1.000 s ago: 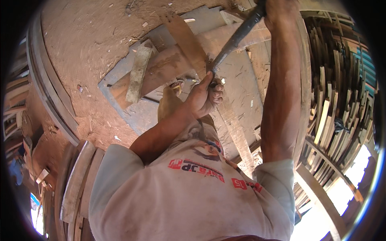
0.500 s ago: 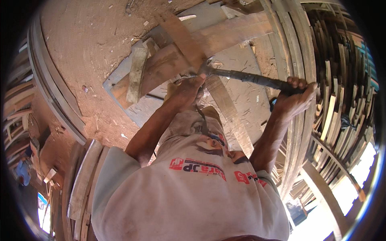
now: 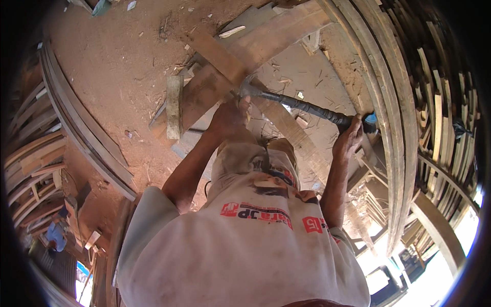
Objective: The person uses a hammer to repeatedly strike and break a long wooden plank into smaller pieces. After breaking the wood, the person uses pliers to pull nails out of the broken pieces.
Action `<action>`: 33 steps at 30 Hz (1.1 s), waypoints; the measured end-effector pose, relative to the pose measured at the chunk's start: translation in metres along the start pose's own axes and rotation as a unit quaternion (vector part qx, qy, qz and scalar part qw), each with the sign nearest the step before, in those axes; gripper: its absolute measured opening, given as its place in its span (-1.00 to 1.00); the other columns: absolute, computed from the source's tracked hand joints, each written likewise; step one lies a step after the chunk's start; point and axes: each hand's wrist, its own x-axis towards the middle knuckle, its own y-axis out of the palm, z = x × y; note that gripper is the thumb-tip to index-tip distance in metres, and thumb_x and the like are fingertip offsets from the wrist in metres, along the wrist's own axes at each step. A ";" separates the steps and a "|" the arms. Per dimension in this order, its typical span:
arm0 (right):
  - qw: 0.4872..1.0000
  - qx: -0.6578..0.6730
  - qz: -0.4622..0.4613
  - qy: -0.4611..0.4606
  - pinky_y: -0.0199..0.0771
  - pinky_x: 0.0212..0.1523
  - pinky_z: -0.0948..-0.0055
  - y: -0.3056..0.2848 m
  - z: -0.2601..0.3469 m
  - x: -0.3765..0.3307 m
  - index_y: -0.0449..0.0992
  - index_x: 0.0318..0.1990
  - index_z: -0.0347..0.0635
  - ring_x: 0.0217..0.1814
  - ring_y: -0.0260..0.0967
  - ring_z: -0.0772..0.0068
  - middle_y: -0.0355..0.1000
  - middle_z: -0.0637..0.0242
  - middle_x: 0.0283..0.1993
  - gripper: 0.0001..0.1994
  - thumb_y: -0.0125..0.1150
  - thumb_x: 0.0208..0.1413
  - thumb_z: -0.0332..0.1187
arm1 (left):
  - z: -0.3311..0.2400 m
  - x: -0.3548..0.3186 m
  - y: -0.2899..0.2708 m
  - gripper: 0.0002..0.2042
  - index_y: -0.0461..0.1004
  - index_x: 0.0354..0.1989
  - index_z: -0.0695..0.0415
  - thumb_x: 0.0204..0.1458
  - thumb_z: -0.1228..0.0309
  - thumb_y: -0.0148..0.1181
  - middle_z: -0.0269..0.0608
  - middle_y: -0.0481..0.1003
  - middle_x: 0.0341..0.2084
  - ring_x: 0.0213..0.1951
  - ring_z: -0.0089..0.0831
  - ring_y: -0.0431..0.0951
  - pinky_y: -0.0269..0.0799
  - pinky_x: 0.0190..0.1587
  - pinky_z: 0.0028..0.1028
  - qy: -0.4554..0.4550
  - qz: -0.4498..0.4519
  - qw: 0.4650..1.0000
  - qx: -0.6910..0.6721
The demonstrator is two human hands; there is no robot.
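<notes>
My right hand [image 3: 349, 139] is closed around the end of a hammer [image 3: 307, 108], whose handle is dark and looks wrapped. The hammer's head lies by the fingers of my left hand [image 3: 231, 118]. That hand is closed over the boards; whatever it pinches is hidden by the fingers and the hammer head. Beneath them a narrow plank [image 3: 286, 120] slants from upper left to lower right. It crosses a wide brown board [image 3: 279, 36] that runs the other way. A short weathered block [image 3: 174, 107] lies across the wide board's near left end.
Long planks [image 3: 381, 66] curve down the right side, with many upright strips [image 3: 439, 123] beyond them. More long boards [image 3: 76, 117] lie at the left beside stacked timber [image 3: 38, 153]. Wood chips and scraps litter the brown ground [image 3: 123, 56]. A pale splinter [image 3: 231, 31] lies near the far board.
The whole view has shifted a little. My right hand and the hammer's handle end have come left and slightly nearer. The hammer head stays by my left hand, which keeps its closed hold.
</notes>
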 end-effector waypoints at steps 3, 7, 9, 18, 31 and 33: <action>0.991 -0.129 0.036 0.015 0.53 -0.06 0.40 -0.024 -0.041 0.014 0.47 -0.25 -0.29 -0.30 0.29 0.49 0.30 0.39 -0.41 -0.45 -0.03 0.47 0.12 | -0.010 -0.008 -0.001 -0.32 0.49 0.00 0.29 0.39 -0.19 -0.24 0.30 0.61 -0.28 -0.14 0.23 0.63 0.49 -0.01 0.04 0.003 -0.004 1.000 0.002; 0.973 -0.133 0.146 0.122 0.50 0.07 0.35 -0.035 -0.075 0.023 0.50 -0.18 -0.28 -0.03 0.51 0.40 0.52 0.25 -0.26 -0.43 -0.04 0.45 0.17 | -0.004 0.000 0.005 -0.29 0.41 0.19 0.30 0.38 -0.22 -0.22 0.41 0.57 -0.14 0.03 0.29 0.56 0.43 0.11 0.06 -0.025 -0.018 0.998 0.056; 0.958 -0.111 0.202 0.169 0.52 0.08 0.35 -0.035 -0.061 0.021 0.48 -0.21 -0.27 0.01 0.55 0.38 0.54 0.25 -0.30 -0.45 -0.01 0.45 0.14 | -0.001 -0.003 0.011 -0.28 0.40 0.22 0.28 0.37 -0.22 -0.22 0.41 0.57 -0.13 0.02 0.30 0.56 0.43 0.12 0.06 -0.028 -0.034 0.997 0.071; 0.893 0.422 0.123 0.098 0.50 0.15 0.09 0.009 -0.014 0.017 0.51 -0.14 -0.20 -0.08 0.50 0.22 0.55 0.13 -0.24 -0.63 0.24 0.37 -0.02 | 0.018 0.001 0.026 -0.30 0.50 -0.07 0.23 0.35 -0.28 -0.19 0.01 0.61 -0.40 -0.28 -0.09 0.66 0.50 -0.15 -0.16 0.046 -0.041 0.987 -0.148; 0.937 0.037 0.280 -0.207 0.36 -0.41 0.39 0.203 0.231 -0.055 0.42 -0.33 -0.11 -0.41 0.34 0.51 0.40 0.30 -0.44 -0.68 0.17 0.42 -0.10 | -0.011 0.052 -0.070 -0.21 0.33 0.28 0.31 0.11 -0.15 0.29 0.23 0.46 0.14 0.14 0.22 0.49 0.45 0.19 0.01 0.055 -0.332 0.941 -0.027; 0.916 0.050 0.305 -0.255 0.21 -0.71 0.40 0.235 0.232 -0.065 0.35 -0.42 -0.07 -0.73 0.20 0.46 0.29 0.37 -0.64 -0.61 0.16 0.41 -0.04 | -0.014 0.092 -0.078 -0.16 0.23 0.41 0.26 0.10 -0.07 0.33 0.21 0.25 0.39 0.39 0.20 0.24 0.21 0.40 0.05 0.118 -0.443 0.889 0.023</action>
